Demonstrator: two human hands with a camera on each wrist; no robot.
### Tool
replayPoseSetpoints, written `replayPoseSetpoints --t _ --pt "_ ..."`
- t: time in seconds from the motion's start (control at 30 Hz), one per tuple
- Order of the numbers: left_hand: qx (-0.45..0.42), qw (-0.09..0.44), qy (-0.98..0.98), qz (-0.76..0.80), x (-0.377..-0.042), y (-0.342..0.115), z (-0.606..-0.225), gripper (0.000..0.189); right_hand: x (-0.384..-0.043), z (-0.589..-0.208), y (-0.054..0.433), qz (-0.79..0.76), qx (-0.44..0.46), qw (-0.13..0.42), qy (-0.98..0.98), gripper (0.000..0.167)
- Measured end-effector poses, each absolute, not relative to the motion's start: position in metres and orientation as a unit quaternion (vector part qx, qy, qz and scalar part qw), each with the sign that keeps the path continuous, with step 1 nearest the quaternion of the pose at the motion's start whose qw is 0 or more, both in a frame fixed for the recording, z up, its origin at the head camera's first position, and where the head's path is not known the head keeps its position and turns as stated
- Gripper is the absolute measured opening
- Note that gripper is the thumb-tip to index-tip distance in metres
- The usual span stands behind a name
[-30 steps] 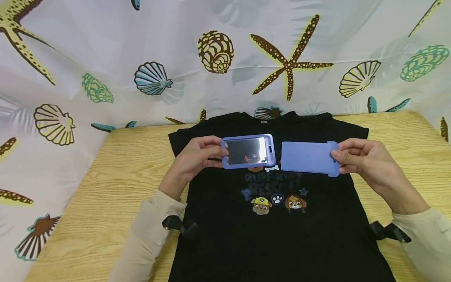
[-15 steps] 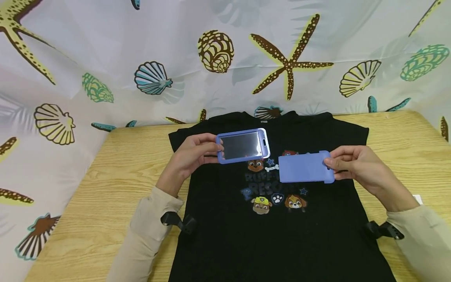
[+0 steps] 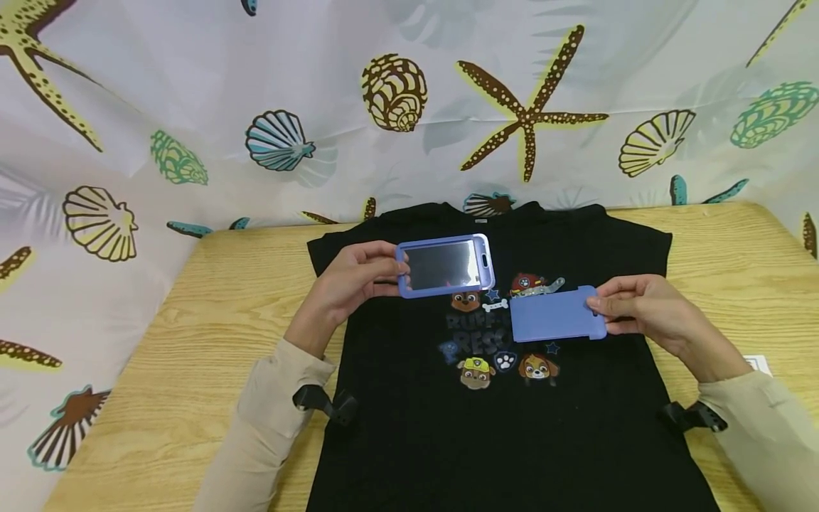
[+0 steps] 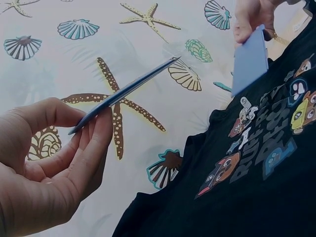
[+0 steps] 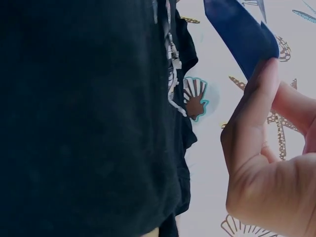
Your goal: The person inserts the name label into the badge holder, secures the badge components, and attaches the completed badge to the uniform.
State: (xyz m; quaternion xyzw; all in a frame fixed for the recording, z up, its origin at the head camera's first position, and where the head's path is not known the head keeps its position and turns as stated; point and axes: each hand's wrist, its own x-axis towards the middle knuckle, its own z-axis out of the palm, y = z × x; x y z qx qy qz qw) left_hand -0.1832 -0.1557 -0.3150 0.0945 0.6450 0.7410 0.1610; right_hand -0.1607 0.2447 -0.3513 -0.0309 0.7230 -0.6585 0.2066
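Observation:
My left hand [image 3: 361,277] pinches one end of a blue badge holder frame [image 3: 446,291] with a clear window and a slot at its right end. In the left wrist view the frame [image 4: 129,90] shows edge-on between thumb and fingers. To the right, my right hand [image 3: 652,313] pinches the notched end of a flat blue badge holder panel [image 3: 553,316]. A gap separates the two pieces, both over a black printed T-shirt [image 3: 512,441]. Just past the panel's upper edge, a translucent strip with a round stud [image 3: 540,287] shows against the print.
The T-shirt is spread on a wood-grain table [image 3: 211,341]. A small white item [image 3: 758,365] lies by the right sleeve. Behind the table hangs a white cloth [image 3: 345,171] printed with shells and starfish. Dark camera straps circle both wrists.
The panel in my right hand has moved down and toward me, uncovering the translucent strip and more print. The frame in my left hand has shifted slightly up and left.

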Motion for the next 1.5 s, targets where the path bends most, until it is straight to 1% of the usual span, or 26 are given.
replayPoseSetpoints --t 0.1,0.3,0.6,0.73,0.97,1.07,1.33,1.5 --pt "0.098 0.165 0.641 0.743 -0.182 -0.156 -0.315 0.019 -0.162 -0.354 0.243 -0.649 -0.024 0.212 0.730 0.015" --pt "0.098 0.188 0.620 0.755 -0.182 -0.157 -0.313 0.022 -0.163 -0.358 0.241 -0.643 -0.021 0.229 0.730 0.015" --pt "0.090 0.197 0.605 0.766 -0.176 -0.162 -0.307 0.022 -0.167 -0.354 0.235 -0.602 -0.002 0.250 0.758 0.005" --pt "0.093 0.201 0.604 0.766 -0.173 -0.162 -0.309 0.022 -0.168 -0.354 0.235 -0.586 0.006 0.250 0.771 0.011" --pt "0.096 0.214 0.603 0.762 -0.170 -0.162 -0.313 0.022 -0.167 -0.356 0.240 -0.555 -0.009 0.257 0.791 0.036" --pt "0.098 0.219 0.603 0.761 -0.169 -0.161 -0.314 0.023 -0.166 -0.356 0.243 -0.547 -0.014 0.259 0.796 0.041" --pt "0.096 0.224 0.610 0.754 -0.166 -0.160 -0.317 0.019 -0.164 -0.357 0.251 -0.507 -0.024 0.275 0.816 0.041" --pt "0.103 0.230 0.607 0.754 -0.164 -0.160 -0.318 0.021 -0.160 -0.355 0.264 -0.467 -0.042 0.254 0.846 0.030"
